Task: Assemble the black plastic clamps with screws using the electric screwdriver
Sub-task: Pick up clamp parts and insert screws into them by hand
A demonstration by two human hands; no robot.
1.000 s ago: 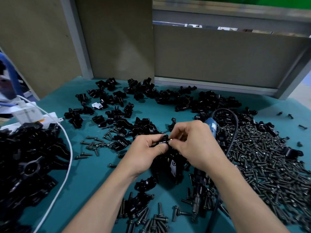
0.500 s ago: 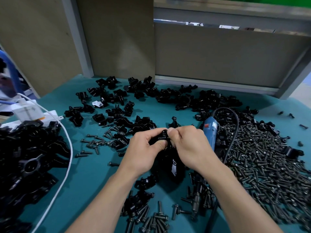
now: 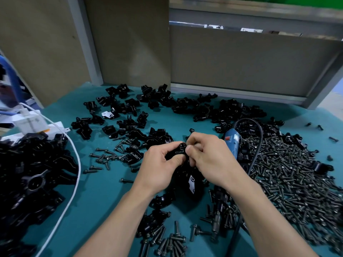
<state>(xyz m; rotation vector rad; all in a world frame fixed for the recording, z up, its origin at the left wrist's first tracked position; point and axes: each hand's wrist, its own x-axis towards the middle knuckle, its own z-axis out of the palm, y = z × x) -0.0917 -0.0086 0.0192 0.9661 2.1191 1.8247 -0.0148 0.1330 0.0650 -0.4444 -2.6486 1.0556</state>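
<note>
both hands pinch one clamp at centre frame

left hand (image 3: 157, 167) and right hand (image 3: 209, 158) curl fingertips round the black clamp (image 3: 179, 150) — likely seating a screw by hand first. the electric screwdriver (image 3: 233, 143) lies just right, beside the screw pile (image 3: 289, 175) — within reach.

Nothing written can be read. The blue electric screwdriver (image 3: 233, 143) bears a pale label with a red patch, and the small black plastic clamp (image 3: 179, 151) pinched by the left hand (image 3: 159, 167) and right hand (image 3: 209, 160) shows raised lettering, both too blurred to make out. A white sticker (image 3: 192, 182) with dark rings on a black part under the hands and faint print on the white plug block (image 3: 30, 123) are likewise illegible.
</note>
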